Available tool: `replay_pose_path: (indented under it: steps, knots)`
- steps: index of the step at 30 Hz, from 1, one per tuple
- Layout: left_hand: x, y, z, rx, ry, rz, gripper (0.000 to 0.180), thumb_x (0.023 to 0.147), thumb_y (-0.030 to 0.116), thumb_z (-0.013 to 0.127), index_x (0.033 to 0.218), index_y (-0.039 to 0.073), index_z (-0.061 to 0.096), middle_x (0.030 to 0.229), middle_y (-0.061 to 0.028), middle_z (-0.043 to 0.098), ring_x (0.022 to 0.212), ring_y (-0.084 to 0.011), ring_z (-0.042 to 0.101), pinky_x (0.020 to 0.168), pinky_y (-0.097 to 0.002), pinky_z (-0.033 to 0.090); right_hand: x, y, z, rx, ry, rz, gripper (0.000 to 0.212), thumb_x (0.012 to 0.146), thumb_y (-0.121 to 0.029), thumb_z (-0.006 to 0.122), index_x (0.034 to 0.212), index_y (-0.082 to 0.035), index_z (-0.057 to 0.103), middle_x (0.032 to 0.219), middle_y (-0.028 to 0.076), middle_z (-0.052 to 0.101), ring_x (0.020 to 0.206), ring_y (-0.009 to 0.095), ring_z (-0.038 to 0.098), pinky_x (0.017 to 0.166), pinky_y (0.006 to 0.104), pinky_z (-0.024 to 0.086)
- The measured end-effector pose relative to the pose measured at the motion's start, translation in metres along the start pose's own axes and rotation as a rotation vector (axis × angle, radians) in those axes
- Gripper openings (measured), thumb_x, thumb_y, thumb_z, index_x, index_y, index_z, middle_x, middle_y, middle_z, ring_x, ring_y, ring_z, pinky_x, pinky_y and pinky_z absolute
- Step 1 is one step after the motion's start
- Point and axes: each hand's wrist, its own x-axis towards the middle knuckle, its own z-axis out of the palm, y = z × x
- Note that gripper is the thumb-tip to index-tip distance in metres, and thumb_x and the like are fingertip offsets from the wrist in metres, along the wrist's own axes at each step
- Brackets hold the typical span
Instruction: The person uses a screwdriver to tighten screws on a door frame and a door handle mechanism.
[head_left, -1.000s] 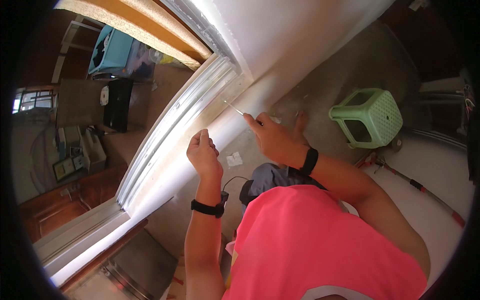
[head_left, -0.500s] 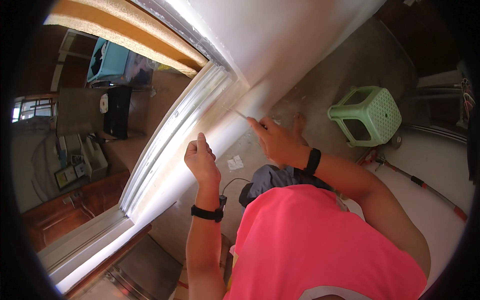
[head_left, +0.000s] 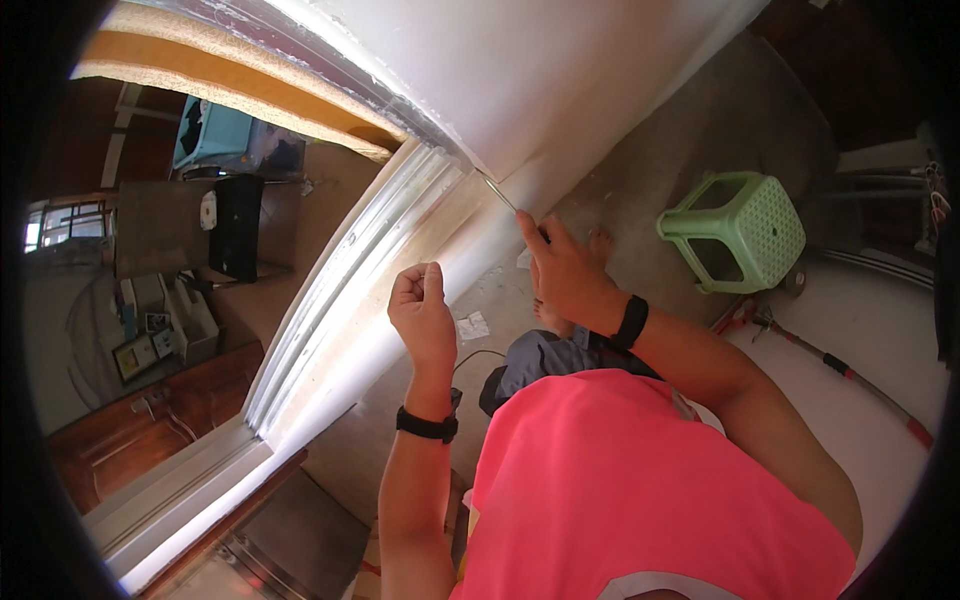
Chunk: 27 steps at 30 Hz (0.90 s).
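Note:
My right hand (head_left: 565, 270) grips a thin metal tool (head_left: 500, 193) whose tip rests on the pale window frame (head_left: 350, 290) close to where it meets the white wall (head_left: 560, 70). My left hand (head_left: 422, 310) is curled into a fist just in front of the frame, below and left of the tool; I cannot tell whether anything is in it. Both wrists wear black bands. A pink shirt (head_left: 640, 480) fills the lower middle.
A green plastic stool (head_left: 735, 230) stands on the concrete floor to the right, with a red-handled tool (head_left: 830, 360) lying near it. Scraps of white paper (head_left: 472, 325) lie on the floor. Through the window are a dark box (head_left: 238, 228) and wooden furniture (head_left: 150, 440).
Both hands have shifted slightly up along the frame; the tool tip now sits nearer the frame's corner. My left fist has risen a little.

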Motion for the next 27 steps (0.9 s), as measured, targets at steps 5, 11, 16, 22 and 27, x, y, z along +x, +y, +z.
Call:
replay_pose_path:
  steps: [5, 11, 16, 22, 27]
  knots:
    - [-0.001, 0.0, 0.005, -0.004, -0.023, -0.021, 0.01, 0.09, 0.01, 0.062, 0.086, 0.001, 0.06, 0.062, 0.0065, 0.049, 0.053, 0.0003, 0.035, 0.049, -0.0177, 0.026, 0.0, -0.001, -0.003, 0.015, -0.03, 0.052, 0.055, 0.078, -0.002, 0.057, 0.132, -0.001, 0.042, 0.096, 0.014, 0.047, 0.078, 0.029, 0.059, 0.062, 0.0362, 0.052]
    - [-0.002, -0.001, 0.008, -0.007, -0.044, -0.039, 0.009, 0.089, 0.01, 0.063, 0.086, 0.001, 0.06, 0.061, 0.0069, 0.048, 0.053, 0.0007, 0.035, 0.049, -0.0178, 0.026, 0.001, 0.005, 0.0, -0.029, 0.059, 0.01, 0.056, 0.076, -0.003, 0.059, 0.13, -0.003, 0.045, 0.095, 0.011, 0.049, 0.08, 0.026, 0.058, 0.06, 0.0357, 0.052]
    - [0.0, -0.007, 0.011, 0.014, -0.083, -0.007, 0.012, 0.09, 0.015, 0.062, 0.086, 0.005, 0.058, 0.059, 0.0055, 0.046, 0.046, -0.0015, 0.034, 0.041, -0.0187, 0.027, 0.004, 0.008, -0.01, -0.071, 0.007, 0.013, 0.058, 0.075, -0.003, 0.06, 0.131, -0.003, 0.045, 0.095, 0.011, 0.049, 0.083, 0.025, 0.058, 0.062, 0.0359, 0.052]
    - [0.001, 0.005, 0.041, 0.137, -0.211, -0.22, 0.023, 0.089, 0.02, 0.062, 0.088, -0.002, 0.066, 0.07, -0.0014, 0.058, 0.051, -0.0058, 0.045, 0.043, -0.0194, 0.033, 0.001, 0.003, -0.008, -0.024, -0.024, 0.047, 0.061, 0.074, -0.003, 0.06, 0.133, -0.004, 0.042, 0.097, 0.013, 0.049, 0.084, 0.029, 0.059, 0.064, 0.0369, 0.053]
    - [0.008, 0.012, 0.079, -0.157, -0.279, -0.354, 0.024, 0.09, 0.02, 0.062, 0.097, -0.003, 0.064, 0.083, -0.005, 0.064, 0.063, -0.0091, 0.051, 0.049, -0.0208, 0.039, 0.005, -0.002, -0.01, -0.084, 0.03, 0.038, 0.061, 0.072, -0.003, 0.062, 0.131, -0.003, 0.043, 0.097, 0.012, 0.05, 0.082, 0.027, 0.059, 0.061, 0.0347, 0.054]
